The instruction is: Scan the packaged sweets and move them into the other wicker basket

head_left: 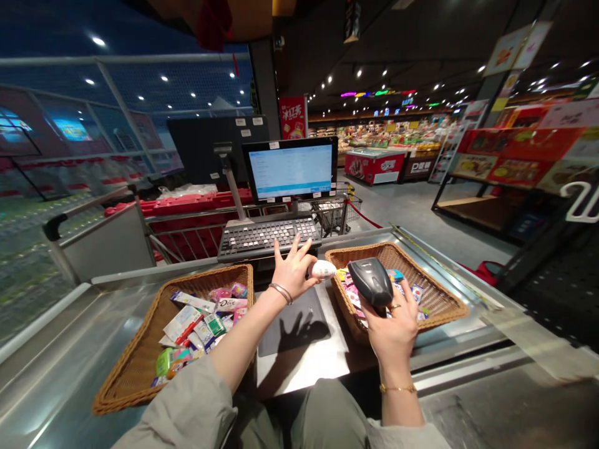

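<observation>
My left hand (291, 274) pinches a small white egg-shaped package (324, 269) between thumb and fingertips, its other fingers spread just in front of the keyboard (269, 238). Some print shows on the package, too small to read. In my right hand (395, 330) is a black barcode scanner (371, 280), held over the left part of the right wicker basket (435, 293). Colourful small packets lie in that basket, partly hidden by the scanner and hand. Below my left forearm, the left wicker basket (135, 349) contains several packaged sweets, among them a Dove packet (231, 304).
A lit monitor (292, 168) stands behind the keyboard, beside a second dark screen (206, 149) seen from behind. Between the baskets lies a dark flat pad (294, 324) on the metal counter (56, 355). Beyond are shopping carts (327, 215) and a shelf of red boxes (519, 149).
</observation>
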A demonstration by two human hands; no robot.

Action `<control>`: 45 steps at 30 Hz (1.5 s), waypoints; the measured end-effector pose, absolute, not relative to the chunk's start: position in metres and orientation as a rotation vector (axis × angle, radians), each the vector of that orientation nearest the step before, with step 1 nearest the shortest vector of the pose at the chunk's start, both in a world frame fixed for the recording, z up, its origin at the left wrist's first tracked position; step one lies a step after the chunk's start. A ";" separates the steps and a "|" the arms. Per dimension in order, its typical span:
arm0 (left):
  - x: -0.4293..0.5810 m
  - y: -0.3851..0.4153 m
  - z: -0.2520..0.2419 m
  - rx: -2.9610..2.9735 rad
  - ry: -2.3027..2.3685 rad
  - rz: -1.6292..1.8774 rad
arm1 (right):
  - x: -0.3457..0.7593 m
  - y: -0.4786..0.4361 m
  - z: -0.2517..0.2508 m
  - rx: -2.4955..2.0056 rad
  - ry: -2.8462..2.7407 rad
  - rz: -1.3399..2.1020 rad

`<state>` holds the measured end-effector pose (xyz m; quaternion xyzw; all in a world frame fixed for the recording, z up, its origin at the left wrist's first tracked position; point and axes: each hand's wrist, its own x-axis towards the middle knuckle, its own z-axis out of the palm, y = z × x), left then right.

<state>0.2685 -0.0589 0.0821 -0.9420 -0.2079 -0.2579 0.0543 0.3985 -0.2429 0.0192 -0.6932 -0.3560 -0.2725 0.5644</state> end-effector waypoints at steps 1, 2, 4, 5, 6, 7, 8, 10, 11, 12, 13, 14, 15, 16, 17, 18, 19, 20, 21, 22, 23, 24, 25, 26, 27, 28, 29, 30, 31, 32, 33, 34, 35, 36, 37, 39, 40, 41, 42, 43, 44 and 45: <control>0.271 -0.060 0.081 -2.865 -0.623 -0.793 | 0.401 -0.244 0.018 -1.635 -0.802 -0.656; 0.274 -0.061 0.079 -2.870 -0.615 -0.804 | 0.403 -0.245 0.017 -1.642 -0.761 -0.666; 0.280 -0.063 0.076 -2.883 -0.594 -0.819 | 0.407 -0.247 0.016 -1.663 -0.671 -0.667; 0.283 -0.064 0.075 -2.890 -0.581 -0.823 | 0.409 -0.248 0.016 -1.670 -0.630 -0.661; 0.286 -0.066 0.073 -2.897 -0.566 -0.826 | 0.411 -0.250 0.015 -1.676 -0.593 -0.654; 0.289 -0.067 0.072 -2.902 -0.550 -0.828 | 0.413 -0.251 0.015 -1.681 -0.561 -0.652; 0.292 -0.069 0.071 -2.907 -0.535 -0.831 | 0.416 -0.252 0.015 -1.683 -0.535 -0.654; 0.297 -0.072 0.069 -2.916 -0.507 -0.836 | 0.420 -0.255 0.014 -1.686 -0.490 -0.666; 0.299 -0.073 0.069 -2.921 -0.492 -0.839 | 0.422 -0.257 0.014 -1.688 -0.470 -0.670; 0.302 -0.074 0.068 -2.926 -0.477 -0.841 | 0.424 -0.258 0.014 -1.691 -0.453 -0.671; 0.304 -0.075 0.068 -2.932 -0.462 -0.843 | 0.426 -0.259 0.015 -1.691 -0.439 -0.670; 0.306 -0.076 0.068 -2.938 -0.445 -0.845 | 0.427 -0.261 0.015 -1.689 -0.426 -0.668; 0.309 -0.077 0.068 -2.944 -0.430 -0.846 | 0.429 -0.262 0.016 -1.684 -0.417 -0.668; 0.313 -0.079 0.068 -2.949 -0.417 -0.847 | 0.430 -0.262 0.016 -1.677 -0.410 -0.672; 0.318 -0.080 0.067 -2.952 -0.410 -0.849 | 0.431 -0.263 0.017 -1.670 -0.406 -0.677; 0.323 -0.081 0.067 -2.952 -0.417 -0.854 | 0.432 -0.264 0.017 -1.665 -0.403 -0.684; 0.330 -0.082 0.067 -2.948 -0.443 -0.866 | 0.433 -0.264 0.018 -1.662 -0.402 -0.692; 0.337 -0.083 0.066 -2.942 -0.486 -0.881 | 0.434 -0.265 0.018 -1.659 -0.400 -0.700; 0.344 -0.084 0.065 -2.934 -0.549 -0.901 | 0.435 -0.266 0.018 -1.658 -0.396 -0.706; 0.351 -0.085 0.064 -2.931 -0.613 -0.916 | 0.435 -0.266 0.018 -1.658 -0.392 -0.711; 0.356 -0.086 0.063 -2.932 -0.662 -0.924 | 0.436 -0.267 0.018 -1.659 -0.387 -0.713; 0.359 -0.087 0.061 -2.935 -0.696 -0.930 | 0.436 -0.268 0.018 -1.662 -0.381 -0.714; 0.361 -0.087 0.060 -2.940 -0.713 -0.932 | 0.436 -0.268 0.017 -1.668 -0.376 -0.711; 0.360 -0.087 0.058 -2.944 -0.719 -0.933 | 0.436 -0.269 0.016 -1.674 -0.373 -0.709; 0.357 -0.087 0.056 -2.945 -0.722 -0.934 | 0.436 -0.270 0.015 -1.680 -0.371 -0.707; 0.352 -0.087 0.054 -2.944 -0.725 -0.935 | 0.436 -0.270 0.014 -1.684 -0.366 -0.703; 0.346 -0.087 0.053 -2.941 -0.731 -0.936 | 0.436 -0.270 0.013 -1.687 -0.360 -0.698; 0.339 -0.087 0.051 -2.936 -0.741 -0.936 | 0.435 -0.270 0.012 -1.688 -0.356 -0.692; 0.331 -0.087 0.049 -2.934 -0.746 -0.935 | 0.435 -0.269 0.011 -1.689 -0.355 -0.684; 0.323 -0.088 0.047 -2.935 -0.749 -0.934 | 0.434 -0.269 0.010 -1.692 -0.357 -0.676; 0.315 -0.088 0.045 -2.940 -0.753 -0.935 | 0.433 -0.268 0.010 -1.696 -0.363 -0.666; 0.307 -0.090 0.044 -2.947 -0.759 -0.938 | 0.431 -0.267 0.009 -1.700 -0.372 -0.655; 0.298 -0.091 0.042 -2.958 -0.764 -0.940 | 0.430 -0.265 0.009 -1.702 -0.386 -0.645; 0.290 -0.093 0.041 -2.970 -0.767 -0.947 | 0.428 -0.264 0.009 -1.703 -0.401 -0.633; 0.281 -0.094 0.041 -2.985 -0.768 -0.955 | 0.425 -0.262 0.010 -1.703 -0.418 -0.621; 0.263 -0.099 0.040 -3.019 -0.774 -0.988 | 0.418 -0.259 0.011 -1.694 -0.467 -0.596; 0.253 -0.101 0.040 -3.038 -0.787 -1.012 | 0.414 -0.257 0.012 -1.688 -0.495 -0.587; 0.243 -0.104 0.040 -3.055 -0.811 -1.043 | 0.410 -0.255 0.013 -1.683 -0.526 -0.579; 0.233 -0.106 0.039 -3.066 -0.844 -1.077 | 0.405 -0.253 0.015 -1.674 -0.563 -0.573; 0.222 -0.108 0.039 -3.070 -0.884 -1.112 | 0.400 -0.250 0.016 -1.674 -0.605 -0.568; 0.212 -0.109 0.038 -3.067 -0.929 -1.143 | 0.396 -0.247 0.017 -1.679 -0.653 -0.557; 0.201 -0.110 0.037 -3.056 -0.973 -1.167 | 0.391 -0.244 0.017 -1.674 -0.722 -0.536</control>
